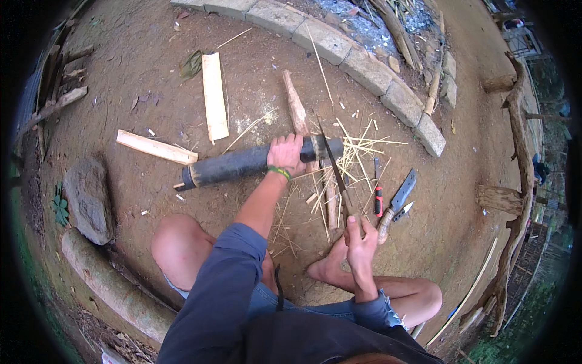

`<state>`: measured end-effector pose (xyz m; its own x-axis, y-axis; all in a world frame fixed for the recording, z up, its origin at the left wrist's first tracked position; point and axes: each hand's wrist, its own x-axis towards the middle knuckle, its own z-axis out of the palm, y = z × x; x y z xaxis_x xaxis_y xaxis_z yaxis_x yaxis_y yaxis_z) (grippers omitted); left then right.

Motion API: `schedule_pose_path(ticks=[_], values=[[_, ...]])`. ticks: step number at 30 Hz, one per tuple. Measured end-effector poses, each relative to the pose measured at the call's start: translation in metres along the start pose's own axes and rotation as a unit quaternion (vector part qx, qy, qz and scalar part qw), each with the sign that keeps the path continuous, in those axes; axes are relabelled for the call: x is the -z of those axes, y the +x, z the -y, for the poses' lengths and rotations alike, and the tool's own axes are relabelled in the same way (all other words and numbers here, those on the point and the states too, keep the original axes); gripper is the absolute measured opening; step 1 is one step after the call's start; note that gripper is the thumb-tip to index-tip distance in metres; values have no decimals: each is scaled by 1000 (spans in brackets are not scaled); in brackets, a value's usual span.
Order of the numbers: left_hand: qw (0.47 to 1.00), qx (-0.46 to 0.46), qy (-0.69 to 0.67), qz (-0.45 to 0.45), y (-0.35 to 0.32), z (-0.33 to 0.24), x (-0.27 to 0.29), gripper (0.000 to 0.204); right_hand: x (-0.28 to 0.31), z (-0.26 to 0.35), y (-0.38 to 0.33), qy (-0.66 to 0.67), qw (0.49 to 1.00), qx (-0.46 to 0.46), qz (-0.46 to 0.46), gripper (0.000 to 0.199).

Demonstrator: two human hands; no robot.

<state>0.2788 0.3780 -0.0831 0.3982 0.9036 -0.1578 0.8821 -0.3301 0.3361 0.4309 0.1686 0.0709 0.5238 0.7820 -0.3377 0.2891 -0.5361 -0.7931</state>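
A dark, thick bamboo tube (233, 162) lies crosswise before me, its right part resting over a wooden stick (295, 104) on the ground. My left hand (286, 153) is wrapped over the tube, right of its middle, fingers closed on it. In my right hand (362, 246) is the handle of a saw with a long, narrow, tapering blade (335, 162). That blade crosses the tube near its right end; whether it has cut in, I cannot tell. Thin bamboo strips (357, 151) lie scattered around that end.
Right of the strips lie a red-and-black-handled tool (378, 201), a machete (402, 191) and a small knife (403, 211). Two split bamboo pieces (214, 100) lie farther left. A curved stone border (370, 71) edges an ash pit. A rock (88, 201) and log (115, 285) flank my left.
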Motion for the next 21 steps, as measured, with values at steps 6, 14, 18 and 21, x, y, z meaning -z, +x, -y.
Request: schedule_pose_path(ticks=[6,14,18,21], values=[[999,2,0,-45,4,-8,-10,74,-36,-166,-8,-273,960,20,-52,39],[994,-10,33,-107,-12,1,-23,73,14,82,15,-127,992,-5,22,43],[997,7,20,-73,2,-3,-10,75,-5,-2,-10,65,998,-9,-20,42],[1000,8,0,-23,10,-1,-5,75,-34,-127,-2,-40,997,-43,-51,33]])
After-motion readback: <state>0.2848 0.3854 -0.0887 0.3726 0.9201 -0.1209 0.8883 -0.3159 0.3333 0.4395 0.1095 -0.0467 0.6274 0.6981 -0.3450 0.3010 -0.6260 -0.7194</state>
